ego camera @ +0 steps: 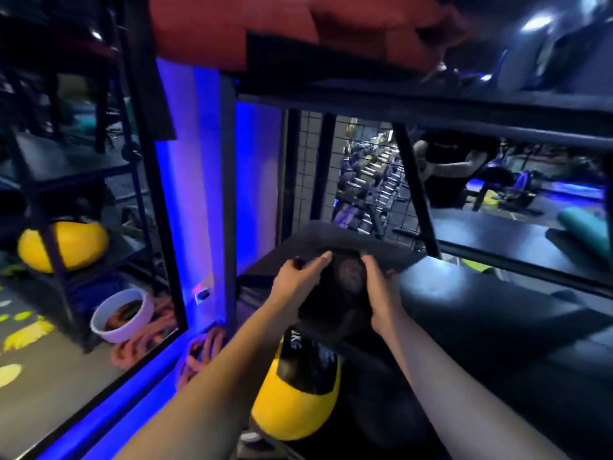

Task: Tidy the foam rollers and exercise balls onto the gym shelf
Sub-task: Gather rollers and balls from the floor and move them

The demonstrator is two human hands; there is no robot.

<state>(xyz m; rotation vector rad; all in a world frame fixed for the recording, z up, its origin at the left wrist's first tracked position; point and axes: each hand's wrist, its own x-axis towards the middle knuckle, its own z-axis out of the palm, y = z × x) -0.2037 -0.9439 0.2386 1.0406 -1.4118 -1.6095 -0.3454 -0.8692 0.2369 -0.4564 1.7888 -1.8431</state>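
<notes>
A commercial gym, by its gear: a black metal shelf (431,104) carries red mats (265,28) on top, with a yellow-and-black weighted ball (298,393) below it. Behind the shelf, through a wire grid, a long row of dumbbells (368,180) runs away, and left of the shelf a mirror (83,194) edged in blue light

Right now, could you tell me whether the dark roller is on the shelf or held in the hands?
Held: the left hand and right hand clasp the dark roller from both sides, at the shelf edge.
</notes>
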